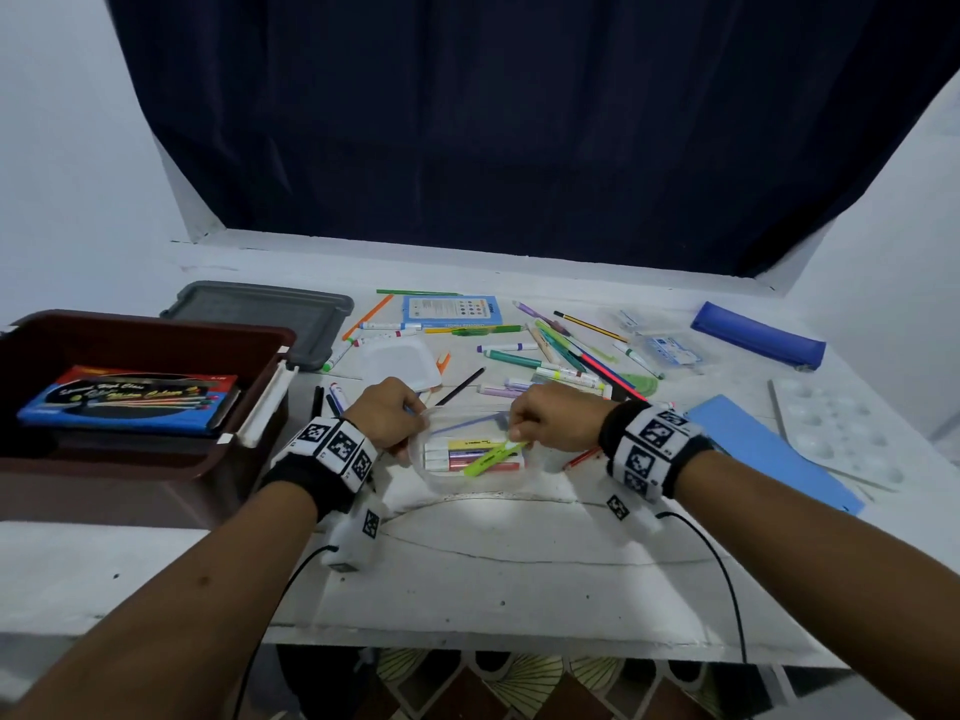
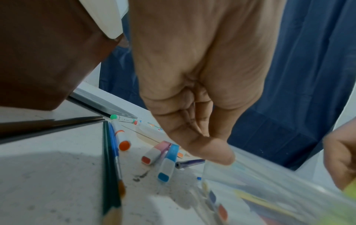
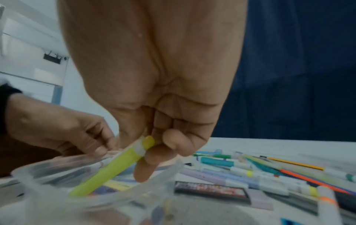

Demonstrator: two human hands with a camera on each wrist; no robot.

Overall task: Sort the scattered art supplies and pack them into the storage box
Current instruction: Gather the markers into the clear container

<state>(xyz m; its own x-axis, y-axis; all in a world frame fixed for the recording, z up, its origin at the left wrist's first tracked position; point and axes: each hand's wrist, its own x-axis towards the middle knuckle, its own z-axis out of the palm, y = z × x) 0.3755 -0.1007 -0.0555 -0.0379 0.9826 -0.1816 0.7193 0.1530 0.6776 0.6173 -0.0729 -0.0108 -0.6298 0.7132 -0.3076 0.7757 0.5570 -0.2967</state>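
A clear plastic container [image 1: 441,485] sits mid-table and holds several markers. My left hand [image 1: 400,423] pinches its left rim, thumb on top [image 2: 212,152]. My right hand [image 1: 540,418] grips the capped end of a lime-green highlighter [image 1: 493,457], which slants down into the container. The right wrist view shows that highlighter [image 3: 108,170] between the fingers of the right hand [image 3: 163,137], its lower end inside the clear rim [image 3: 134,196], with the left hand [image 3: 67,134] on the far rim. The brown storage box [image 1: 156,330] at the left holds a flat blue marker set [image 1: 130,402].
A grey lid [image 1: 260,319] lies behind the box. Loose pens and markers [image 1: 561,356] are scattered behind my hands, with a white square tray [image 1: 400,363] and a blue card [image 1: 452,311]. To the right are a blue pencil case [image 1: 758,340], a blue sheet [image 1: 769,454] and a white palette [image 1: 836,433].
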